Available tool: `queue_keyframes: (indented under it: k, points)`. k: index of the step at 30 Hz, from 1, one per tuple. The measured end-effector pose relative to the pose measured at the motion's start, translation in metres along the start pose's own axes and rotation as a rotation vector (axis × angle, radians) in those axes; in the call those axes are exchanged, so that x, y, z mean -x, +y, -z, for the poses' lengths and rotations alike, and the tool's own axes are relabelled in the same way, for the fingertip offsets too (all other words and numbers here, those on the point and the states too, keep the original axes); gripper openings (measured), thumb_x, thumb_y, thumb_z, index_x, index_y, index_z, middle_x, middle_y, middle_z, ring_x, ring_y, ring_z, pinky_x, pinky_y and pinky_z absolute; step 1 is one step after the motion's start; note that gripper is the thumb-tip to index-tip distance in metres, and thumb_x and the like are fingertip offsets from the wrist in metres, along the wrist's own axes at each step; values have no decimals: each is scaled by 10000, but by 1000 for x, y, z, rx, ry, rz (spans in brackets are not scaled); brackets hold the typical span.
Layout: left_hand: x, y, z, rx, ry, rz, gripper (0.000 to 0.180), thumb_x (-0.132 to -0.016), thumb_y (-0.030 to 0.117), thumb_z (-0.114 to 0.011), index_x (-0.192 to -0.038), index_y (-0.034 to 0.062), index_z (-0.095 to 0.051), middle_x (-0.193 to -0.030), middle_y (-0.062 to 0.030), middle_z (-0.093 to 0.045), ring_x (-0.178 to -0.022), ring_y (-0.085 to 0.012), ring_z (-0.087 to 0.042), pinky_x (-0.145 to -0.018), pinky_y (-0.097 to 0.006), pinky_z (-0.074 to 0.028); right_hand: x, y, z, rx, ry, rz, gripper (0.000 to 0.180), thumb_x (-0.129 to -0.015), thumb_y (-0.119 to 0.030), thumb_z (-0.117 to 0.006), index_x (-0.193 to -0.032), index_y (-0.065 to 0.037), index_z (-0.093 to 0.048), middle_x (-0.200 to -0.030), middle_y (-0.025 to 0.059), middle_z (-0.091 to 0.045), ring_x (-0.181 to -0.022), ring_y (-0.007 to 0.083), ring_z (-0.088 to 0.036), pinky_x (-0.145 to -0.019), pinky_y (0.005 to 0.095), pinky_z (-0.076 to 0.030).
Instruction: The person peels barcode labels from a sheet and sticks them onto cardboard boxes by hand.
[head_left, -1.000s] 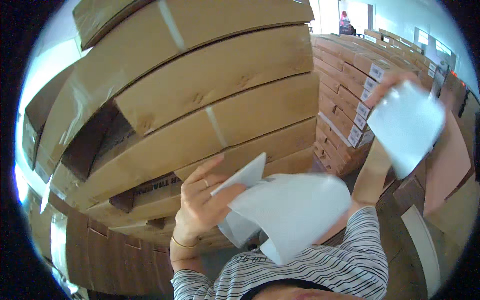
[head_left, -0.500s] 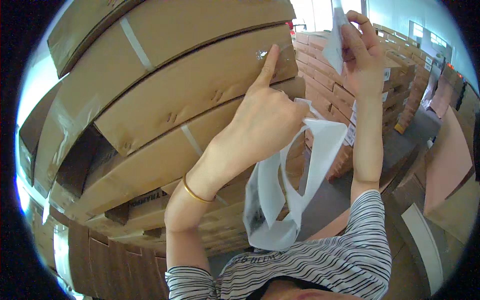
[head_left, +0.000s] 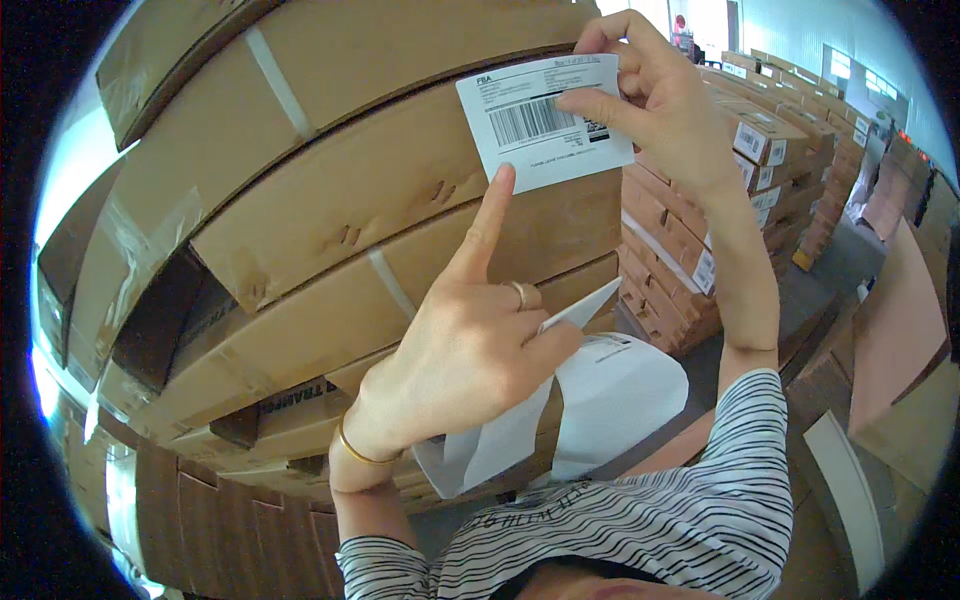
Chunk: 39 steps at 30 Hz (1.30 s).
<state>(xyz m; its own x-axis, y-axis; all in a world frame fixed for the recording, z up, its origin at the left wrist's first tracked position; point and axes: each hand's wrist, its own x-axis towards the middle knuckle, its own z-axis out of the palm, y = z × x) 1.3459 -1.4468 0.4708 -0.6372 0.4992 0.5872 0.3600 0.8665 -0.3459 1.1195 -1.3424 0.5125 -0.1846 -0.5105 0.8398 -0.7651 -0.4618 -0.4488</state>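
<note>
A white barcode label (head_left: 530, 125) lies against the end of a brown cardboard box (head_left: 370, 180) in the stack before me. My right hand (head_left: 640, 100) pinches the label's right side, thumb on its printed face. The forefinger of my left hand (head_left: 480, 330) points up and touches the label's lower edge. The other fingers of that hand are curled round a loose strip of white label sheets (head_left: 620, 400), which droops below it towards my striped shirt. Part of the strip is hidden behind my left hand.
Long brown boxes rise in a stack on the left, one with a white strap (head_left: 275, 80). Labelled cartons (head_left: 760, 140) stand piled at the right rear. Flat cardboard sheets (head_left: 895, 330) lean at the far right, with a pale strip (head_left: 845, 500) nearer me.
My right hand has swung the label left and down onto the box end, its printed face now visible. My left hand has dropped lower, and the strip of sheets hangs differently.
</note>
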Motion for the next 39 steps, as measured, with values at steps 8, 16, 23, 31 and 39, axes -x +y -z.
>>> queue_keyframes:
  k: [8,16,23,31,39]
  points:
    - [-18,-22,-8,8,3,8,197,-569,29,-756,-722,132,-688,-512,-8,-567,-547,-157,-625,-1208,-661,-224,-1,-22,1,150,-109,-140,452,-954,-239,-701,-1252,-3,-456,-1145,174,-634,-984,222,-680,-776,321,-562]
    - [-18,-22,-10,-18,-6,13,195,-571,28,-753,-719,136,-687,-510,-5,-565,-544,-161,-620,-1210,-659,-221,-1,-25,-1,152,-100,-51,381,-924,-138,-728,-1144,-12,-444,-991,98,-613,-839,134,-661,-653,252,-529]
    - [-17,-25,-12,-15,5,8,205,-563,30,-736,-736,132,-693,-501,-11,-547,-549,-171,-620,-1210,-667,-209,0,-27,-4,125,-101,-64,376,-928,-131,-721,-1153,-11,-445,-993,100,-615,-867,139,-658,-676,267,-534]
    - [-18,-33,-21,-42,5,30,230,-560,3,-723,-744,138,-696,-508,-38,-559,-571,-198,-639,-1221,-645,-203,0,-27,-7,365,-40,62,387,-897,-146,-752,-1138,-23,-475,-940,132,-635,-893,203,-668,-739,335,-511]
    - [-18,-34,-28,-41,-7,68,223,-579,-7,-717,-738,150,-707,-496,-39,-536,-544,-210,-617,-1231,-634,-173,1,-59,-14,652,-56,-28,507,-836,-229,-813,-1142,-8,-473,-903,209,-657,-851,344,-681,-751,409,-509]
